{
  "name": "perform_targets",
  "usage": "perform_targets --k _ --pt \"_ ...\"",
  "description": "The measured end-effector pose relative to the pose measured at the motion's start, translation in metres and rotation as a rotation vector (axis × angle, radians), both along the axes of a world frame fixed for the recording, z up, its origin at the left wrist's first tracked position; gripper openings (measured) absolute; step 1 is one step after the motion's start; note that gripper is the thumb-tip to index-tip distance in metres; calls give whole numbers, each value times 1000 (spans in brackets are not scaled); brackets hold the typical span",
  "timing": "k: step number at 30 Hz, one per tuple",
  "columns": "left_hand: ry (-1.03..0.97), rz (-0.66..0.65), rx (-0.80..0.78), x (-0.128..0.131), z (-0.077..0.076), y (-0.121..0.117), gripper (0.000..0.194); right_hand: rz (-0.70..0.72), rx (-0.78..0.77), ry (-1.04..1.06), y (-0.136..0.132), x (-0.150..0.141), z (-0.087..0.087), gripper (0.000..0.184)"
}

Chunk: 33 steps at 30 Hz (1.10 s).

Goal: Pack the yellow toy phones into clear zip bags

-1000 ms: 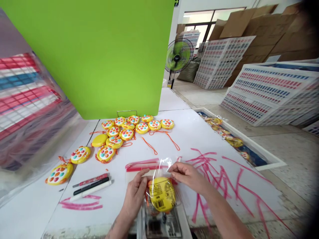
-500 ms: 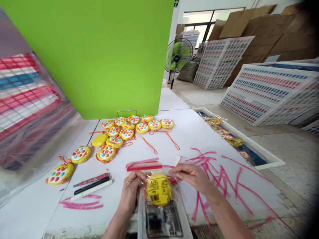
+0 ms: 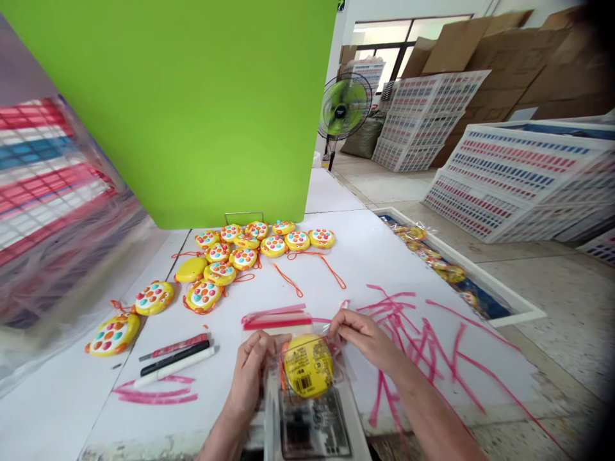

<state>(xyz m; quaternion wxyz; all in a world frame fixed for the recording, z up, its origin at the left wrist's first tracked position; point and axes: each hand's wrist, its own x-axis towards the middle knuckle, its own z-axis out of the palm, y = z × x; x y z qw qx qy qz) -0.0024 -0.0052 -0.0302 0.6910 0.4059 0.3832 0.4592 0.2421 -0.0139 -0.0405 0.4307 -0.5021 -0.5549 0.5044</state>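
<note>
A yellow toy [image 3: 309,366] lies in a clear plastic bag [image 3: 331,390] near the table's front edge, its barcoded, printed back facing up and an orange cord beside it. My left hand [image 3: 254,365] is closed on the bag's upper left edge, thumb on top. With fingers pinched together, my right hand [image 3: 354,330] holds the bag's upper right corner. Under the toy is a flat stack of clear bags [image 3: 314,429] with a black printed panel. Just beyond both hands lies a bag edge with a red strip [image 3: 278,320].
Several yellow toys with coloured buttons [image 3: 221,272] lie at centre left. A white marker [image 3: 175,367], a black pen [image 3: 173,357] and a red cutter [image 3: 177,346] lie left. Pink strips [image 3: 408,333] cover the right side. A crate [image 3: 512,317] of bagged toys stands beyond the table's right edge.
My right hand's fingers have drawn in and curled closer at the bag's upper right corner. The red bit seen there before no longer shows. My left hand stays at the upper left edge.
</note>
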Motion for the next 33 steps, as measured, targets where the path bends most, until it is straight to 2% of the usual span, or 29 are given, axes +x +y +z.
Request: perform_targets --k 4,9,14,16,20,24,29,33 --pt "26 53 -31 4 1 -2 30 -9 -25 8 -3 0 8 31" --pt "-26 50 -15 8 2 -1 39 33 -51 -70 -5 1 6 45" --pt "-33 66 9 8 -3 1 40 61 -32 45 -7 -3 7 59" --pt "-26 57 13 7 -6 2 40 60 -29 34 -7 -5 8 57" --pt "-12 43 12 6 -11 1 39 93 -107 52 -8 -12 7 39" --pt "-32 53 3 5 -11 0 37 115 -135 89 -9 -17 3 39" --pt "-51 51 -12 6 -7 0 35 42 -44 31 -8 -15 5 34" --pt "-59 50 -11 7 -6 0 34 0 109 -28 -8 -10 11 23"
